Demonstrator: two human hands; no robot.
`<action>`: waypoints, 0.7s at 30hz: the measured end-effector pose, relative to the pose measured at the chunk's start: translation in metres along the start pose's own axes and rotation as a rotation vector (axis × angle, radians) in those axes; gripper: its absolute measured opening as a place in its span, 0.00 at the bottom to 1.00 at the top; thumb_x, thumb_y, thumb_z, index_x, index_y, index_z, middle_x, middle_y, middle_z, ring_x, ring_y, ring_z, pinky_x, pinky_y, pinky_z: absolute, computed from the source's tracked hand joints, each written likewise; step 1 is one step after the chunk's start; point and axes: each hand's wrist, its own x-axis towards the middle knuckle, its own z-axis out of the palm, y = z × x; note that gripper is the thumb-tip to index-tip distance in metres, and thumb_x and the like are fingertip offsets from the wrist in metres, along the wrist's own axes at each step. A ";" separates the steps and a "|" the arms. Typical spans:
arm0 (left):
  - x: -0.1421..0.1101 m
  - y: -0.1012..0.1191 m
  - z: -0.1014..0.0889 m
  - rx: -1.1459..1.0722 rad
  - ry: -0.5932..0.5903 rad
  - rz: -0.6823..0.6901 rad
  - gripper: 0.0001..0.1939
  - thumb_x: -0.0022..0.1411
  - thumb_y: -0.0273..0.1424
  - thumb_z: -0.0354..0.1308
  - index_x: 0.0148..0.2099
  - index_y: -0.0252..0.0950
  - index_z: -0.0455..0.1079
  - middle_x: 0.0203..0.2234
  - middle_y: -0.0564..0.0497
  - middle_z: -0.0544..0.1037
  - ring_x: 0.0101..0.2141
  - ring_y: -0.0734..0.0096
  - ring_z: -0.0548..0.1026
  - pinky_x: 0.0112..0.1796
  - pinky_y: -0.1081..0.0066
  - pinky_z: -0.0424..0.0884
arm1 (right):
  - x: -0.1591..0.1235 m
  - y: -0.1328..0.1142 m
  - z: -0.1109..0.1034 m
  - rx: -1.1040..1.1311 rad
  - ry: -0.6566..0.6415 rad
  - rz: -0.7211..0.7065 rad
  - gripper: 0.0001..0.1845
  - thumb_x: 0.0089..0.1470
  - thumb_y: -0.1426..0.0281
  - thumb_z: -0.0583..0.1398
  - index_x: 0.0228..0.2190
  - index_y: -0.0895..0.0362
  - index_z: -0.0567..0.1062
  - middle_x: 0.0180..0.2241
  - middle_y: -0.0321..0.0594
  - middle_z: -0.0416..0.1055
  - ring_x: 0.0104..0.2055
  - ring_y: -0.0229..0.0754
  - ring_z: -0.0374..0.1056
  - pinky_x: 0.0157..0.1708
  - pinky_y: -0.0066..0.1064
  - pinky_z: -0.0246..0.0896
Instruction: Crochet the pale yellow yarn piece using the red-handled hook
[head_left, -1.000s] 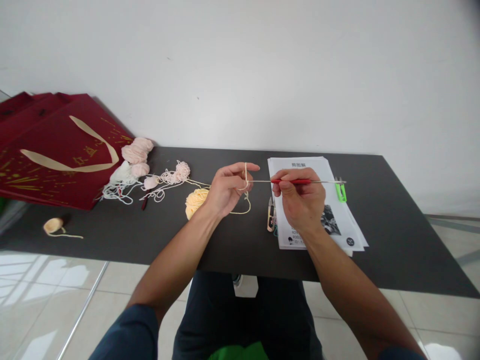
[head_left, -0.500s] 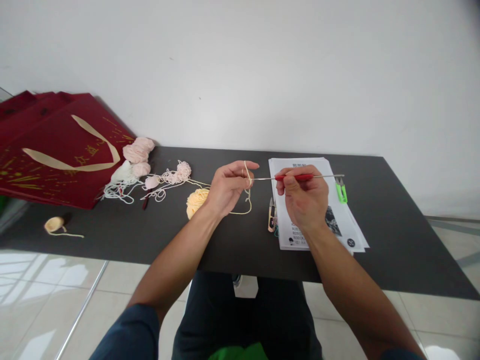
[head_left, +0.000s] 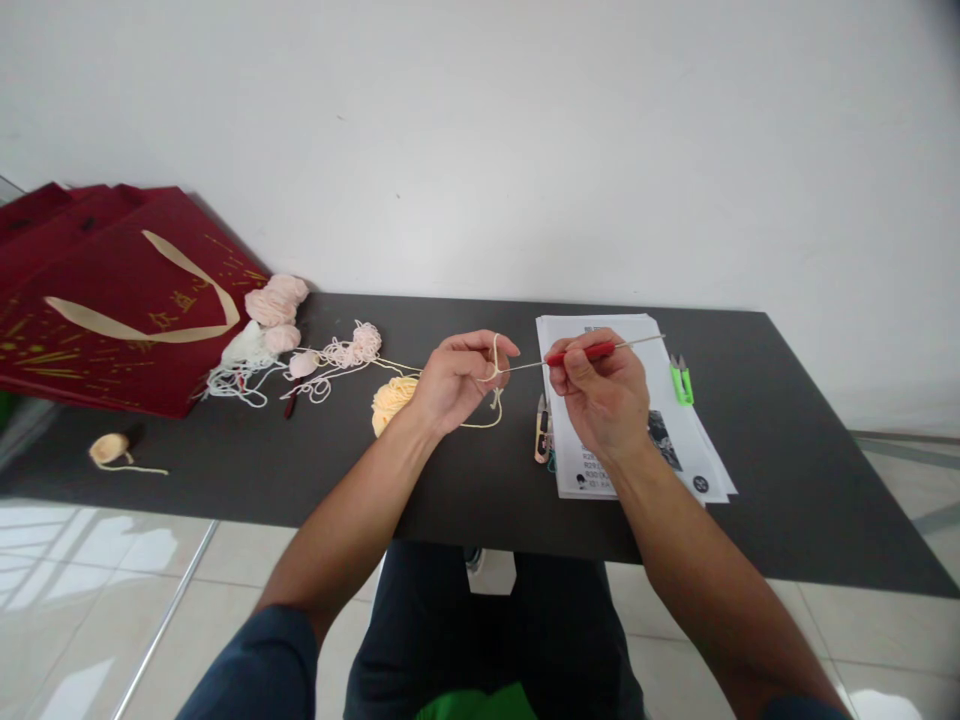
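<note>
My left hand [head_left: 463, 382] pinches a strand of pale yellow yarn [head_left: 496, 352], which loops over the raised index finger. A tail of it hangs below and a strand runs back toward the yellow yarn ball [head_left: 391, 404], partly behind my left wrist. In my right hand [head_left: 606, 390] is a crochet hook with a red handle [head_left: 589, 353], held between thumb and fingers like a pen. Its thin metal shaft points left and its tip meets the yarn at my left fingertips. Whether the tip has caught a loop is too small to tell.
Printed sheets [head_left: 600, 480] lie under my right hand, with green thread snips [head_left: 682, 382] and beige snips [head_left: 541, 430] beside them. Pink and white yarn [head_left: 277, 300] rests by red gift bags [head_left: 135, 300]. A small crocheted piece [head_left: 110, 448] sits at the table's left.
My right hand has shifted slightly left, and the hook has tilted, its right end now higher and its tip lower. The yarn loop at my left index finger has changed shape.
</note>
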 end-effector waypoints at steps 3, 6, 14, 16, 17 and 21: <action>0.000 -0.001 -0.001 0.032 0.018 0.052 0.10 0.43 0.23 0.68 0.33 0.34 0.83 0.22 0.51 0.77 0.24 0.75 0.69 0.30 0.70 0.65 | 0.002 0.000 -0.001 0.094 0.032 0.142 0.17 0.47 0.63 0.77 0.29 0.53 0.76 0.30 0.31 0.81 0.25 0.29 0.70 0.22 0.19 0.67; 0.001 -0.007 -0.001 0.141 0.083 0.161 0.10 0.46 0.28 0.76 0.34 0.37 0.84 0.28 0.50 0.82 0.29 0.74 0.74 0.35 0.70 0.70 | 0.003 0.004 0.000 0.173 0.079 0.240 0.17 0.44 0.62 0.79 0.27 0.53 0.78 0.31 0.31 0.82 0.26 0.29 0.73 0.24 0.17 0.72; 0.001 -0.022 0.004 0.339 0.227 0.283 0.10 0.51 0.29 0.75 0.39 0.39 0.85 0.30 0.51 0.83 0.30 0.75 0.74 0.35 0.72 0.69 | -0.002 0.018 0.006 0.153 0.104 0.189 0.12 0.52 0.61 0.75 0.33 0.53 0.80 0.34 0.31 0.84 0.32 0.28 0.79 0.36 0.15 0.79; 0.001 -0.023 0.005 0.312 0.240 0.299 0.14 0.51 0.26 0.73 0.42 0.40 0.85 0.29 0.53 0.81 0.29 0.77 0.73 0.34 0.74 0.68 | -0.003 0.020 0.007 0.114 0.116 0.162 0.12 0.54 0.61 0.74 0.33 0.53 0.79 0.35 0.31 0.84 0.32 0.28 0.79 0.37 0.16 0.79; 0.001 -0.024 0.005 0.293 0.240 0.308 0.17 0.51 0.25 0.73 0.44 0.40 0.85 0.29 0.54 0.80 0.29 0.78 0.72 0.34 0.74 0.68 | -0.003 0.020 0.008 0.097 0.119 0.153 0.12 0.55 0.61 0.73 0.34 0.53 0.79 0.35 0.31 0.84 0.33 0.28 0.79 0.37 0.17 0.79; 0.002 -0.025 0.007 0.284 0.254 0.338 0.26 0.51 0.24 0.71 0.54 0.41 0.81 0.28 0.57 0.77 0.29 0.80 0.71 0.34 0.75 0.68 | -0.005 0.022 0.011 0.082 0.123 0.149 0.11 0.56 0.62 0.73 0.34 0.53 0.79 0.35 0.32 0.84 0.31 0.29 0.78 0.36 0.19 0.79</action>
